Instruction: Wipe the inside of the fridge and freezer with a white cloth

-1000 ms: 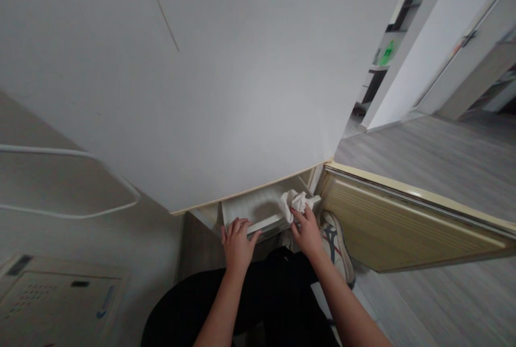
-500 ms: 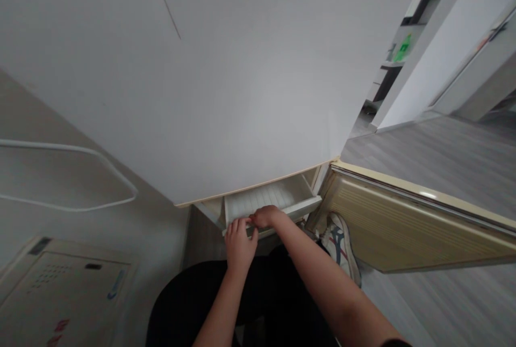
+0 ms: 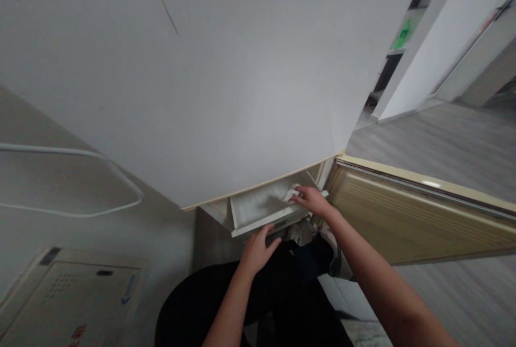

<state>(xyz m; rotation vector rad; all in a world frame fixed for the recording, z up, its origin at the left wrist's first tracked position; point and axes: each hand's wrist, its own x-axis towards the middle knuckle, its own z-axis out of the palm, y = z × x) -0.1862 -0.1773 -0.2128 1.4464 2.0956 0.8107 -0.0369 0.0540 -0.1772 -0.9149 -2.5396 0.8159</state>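
A shallow white drawer (image 3: 253,206) is pulled out from beneath a large white top surface (image 3: 242,78). Inside it, near the right end, my right hand (image 3: 315,200) pinches a small crumpled white piece (image 3: 291,193) that looks like tissue or cloth. My left hand (image 3: 258,250) is at the drawer's front edge, thumb and fingers apart, with nothing seen in it. Whether its fingertips touch the edge I cannot tell.
A yellowish door (image 3: 415,215) stands swung out to the right. Left of me are a white tube-like loop (image 3: 72,150) and a pale panel box (image 3: 76,298). My shoe (image 3: 341,261) is by the door. Grey wood-look floor (image 3: 451,142) extends right.
My right hand has moved right, from beside my left hand at the drawer front into the drawer, and now holds the white piece. My left hand has drawn slightly down and opened.
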